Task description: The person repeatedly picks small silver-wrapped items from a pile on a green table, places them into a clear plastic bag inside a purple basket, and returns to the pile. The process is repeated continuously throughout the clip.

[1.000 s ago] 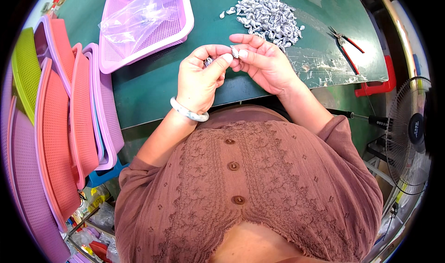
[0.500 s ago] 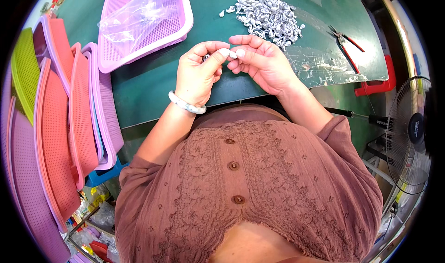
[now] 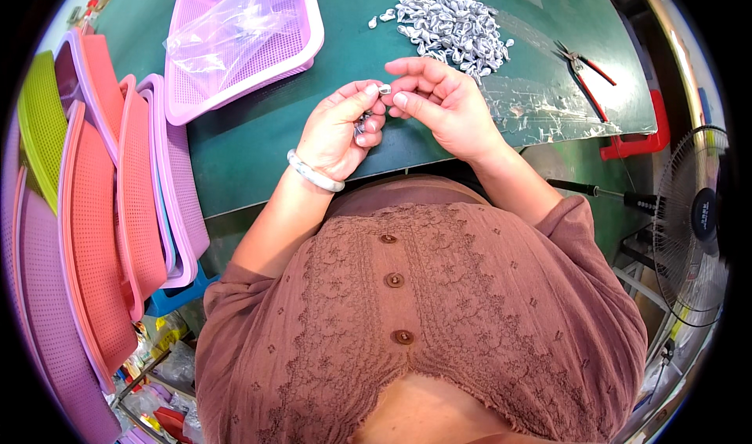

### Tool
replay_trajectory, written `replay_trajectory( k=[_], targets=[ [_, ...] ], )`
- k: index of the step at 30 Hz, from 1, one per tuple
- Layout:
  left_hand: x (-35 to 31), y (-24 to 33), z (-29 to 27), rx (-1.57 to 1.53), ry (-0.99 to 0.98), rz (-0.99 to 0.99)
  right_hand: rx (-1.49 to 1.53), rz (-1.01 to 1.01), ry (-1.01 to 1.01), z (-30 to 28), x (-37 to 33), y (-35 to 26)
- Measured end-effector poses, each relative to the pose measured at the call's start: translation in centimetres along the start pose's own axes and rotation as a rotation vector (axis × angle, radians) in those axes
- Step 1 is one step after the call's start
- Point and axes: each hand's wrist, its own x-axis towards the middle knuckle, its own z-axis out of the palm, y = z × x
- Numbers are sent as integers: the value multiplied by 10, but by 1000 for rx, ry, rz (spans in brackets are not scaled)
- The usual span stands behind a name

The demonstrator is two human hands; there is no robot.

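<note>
You seem to be handling one small grey piece (image 3: 385,89), pinched in your left hand (image 3: 335,131) (more pieces (image 3: 362,122) sit inside it), your right hand (image 3: 448,103) close beside, its hold unclear, so the next move likely wants a steady pinch.

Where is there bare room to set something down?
The table is bare between purple basket and grey pile, below that basket up to the left hand, and, though scuffed, between pile and pliers. Crowded: right hand close below the pile; stacked baskets at far left.
</note>
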Motion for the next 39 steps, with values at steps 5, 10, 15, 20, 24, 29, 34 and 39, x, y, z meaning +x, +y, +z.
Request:
replay_trajectory(
  k=[5,10,15,20,24,29,34,39],
  targets=[
    [1,-4,-1,-74,-4,-59,-126,-11,0,0,0,-1],
    [-1,-6,3,-33,16,-40,-256,-12,39,-3,0,-2],
    [-4,-8,7,50,72,72,-220,26,42,-5,0,-1],
    [-4,-9,8,85,100,109,-219,30,46,-7,0,1],
    [-2,-8,7,3,99,56,-265,0,52,-6,1,3],
    [2,-8,-3,-119,45,-31,-435,-150,89,-2,3,9],
    [3,-7,-2,-273,8,-55,-718,-291,-20,-5,5,-1],
    [3,-6,-5,-403,-39,-37,-708,-403,-6,-8,5,-6]
  ],
)
